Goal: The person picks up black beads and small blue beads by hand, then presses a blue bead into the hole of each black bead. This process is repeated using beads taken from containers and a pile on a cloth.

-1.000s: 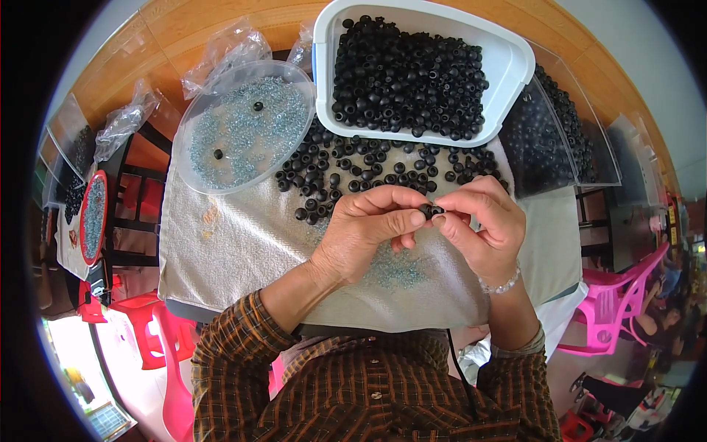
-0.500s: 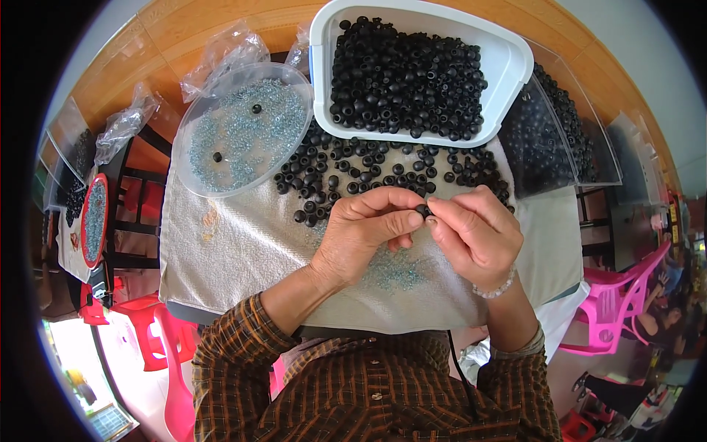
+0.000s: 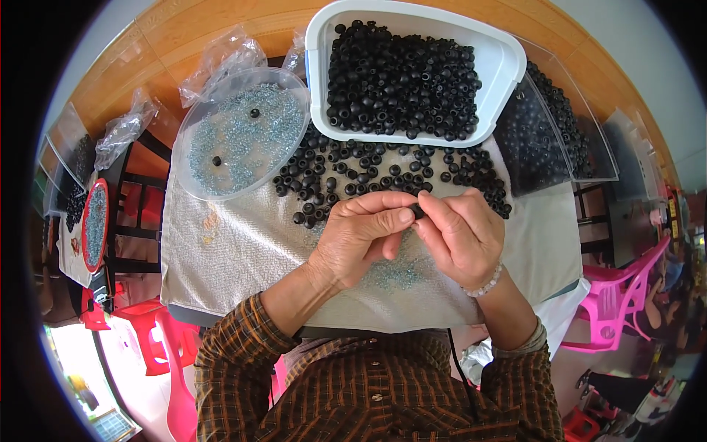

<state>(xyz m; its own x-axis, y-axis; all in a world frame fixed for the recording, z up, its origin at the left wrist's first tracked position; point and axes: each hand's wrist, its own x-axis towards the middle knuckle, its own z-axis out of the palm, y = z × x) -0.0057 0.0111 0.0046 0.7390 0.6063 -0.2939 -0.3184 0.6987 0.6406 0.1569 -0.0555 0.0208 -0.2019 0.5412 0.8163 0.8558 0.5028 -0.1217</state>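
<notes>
Two hands meet over a cloth strewn with black beads.

Left hand and right hand pinch one black bead between their fingertips, above the grey cloth; which fingers bear it seems unclear. White tub beyond.

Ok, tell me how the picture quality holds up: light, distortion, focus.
Head view: even daylight, soft shadows; fisheye bends the wooden table edge and leaves black corners; left hand, right hand and black beads are sharp; bottom-left floor is overexposed.
</notes>
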